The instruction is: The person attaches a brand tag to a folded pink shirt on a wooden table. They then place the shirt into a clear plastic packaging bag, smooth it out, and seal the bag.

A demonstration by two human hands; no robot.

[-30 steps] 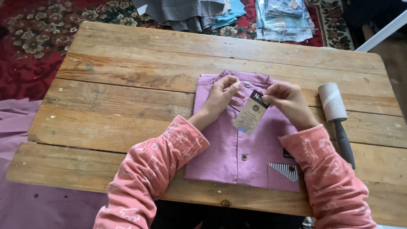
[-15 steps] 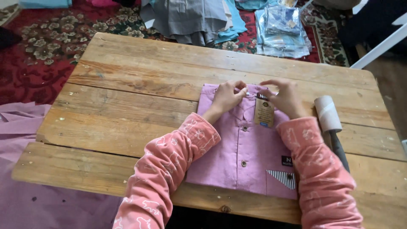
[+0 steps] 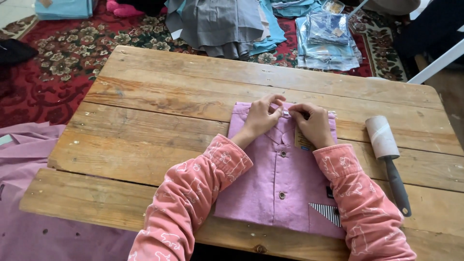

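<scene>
A folded pink shirt [image 3: 282, 179] lies at the centre right of the wooden bench [image 3: 159, 121], its collar toward the top of the frame. Both hands meet at that collar. The left hand [image 3: 260, 117] and the right hand [image 3: 313, 123] each pinch the collar's fabric with closed fingertips, so both grips are clenched on the shirt. A tiny pale object shows between the fingertips, too small to make out. A paper tag [image 3: 301, 141] peeks out from under the right hand, mostly hidden by it. The collar itself is largely covered by the hands, and the pink sleeves conceal part of the shirt's lower edge. A striped pocket corner shows at the lower right of the shirt.

A lint roller [image 3: 387, 157] lies on the bench just to the right of the shirt. Heaps of folded clothes on the patterned rug [image 3: 63, 58] are cut off by the upper edge.

Compared with a second ago, the tag no longer stands out between the hands, and the hands have drawn closer together at the collar.
</scene>
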